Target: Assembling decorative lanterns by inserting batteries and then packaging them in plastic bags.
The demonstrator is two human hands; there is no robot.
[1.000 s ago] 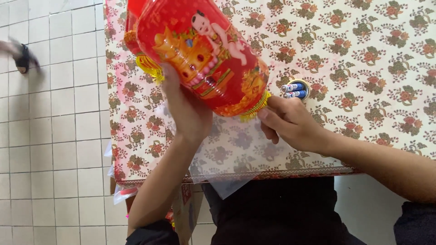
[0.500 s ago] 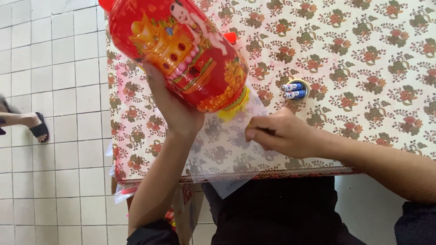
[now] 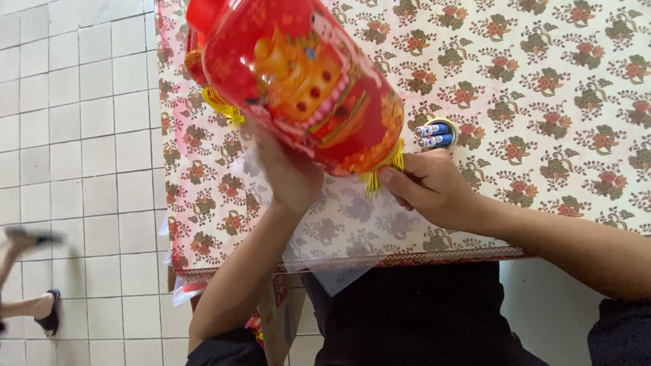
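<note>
Left hand (image 3: 288,173): gripping the underside of the red lantern (image 3: 298,81), palm up, fingers wrapped against the lantern body; forearm rises from the lower frame edge toward the table.
Right hand (image 3: 434,190): closed into a loose fist at the lantern's lower end, thumb and fingertips pinched at the yellow tassel fringe (image 3: 380,176); whether the fringe is actually clamped cannot be told. Forearm enters from the right, lying across the table edge.
Change, right hand: half a second ago it rested lower on the clear plastic sheet (image 3: 339,230), apart from the lantern; it now sits higher, touching the lantern's end.
Change, lantern: it has shifted right and slightly down in the view, so its lower end now lies just beside the batteries.
Change, left hand: its grip under the lantern is unchanged; the wrist has followed the lantern rightward.
Lantern position: held above the floral tablecloth (image 3: 542,81), tilted, upper end toward the top left corner, lower end toward the right hand.
Batteries (image 3: 434,135): two blue-and-white cells in a small round holder, on the cloth just above the right hand.
Floor (image 3: 81,135): white tiles left of the table; another person's feet in dark shoes (image 3: 47,318) at the left edge, blurred.
</note>
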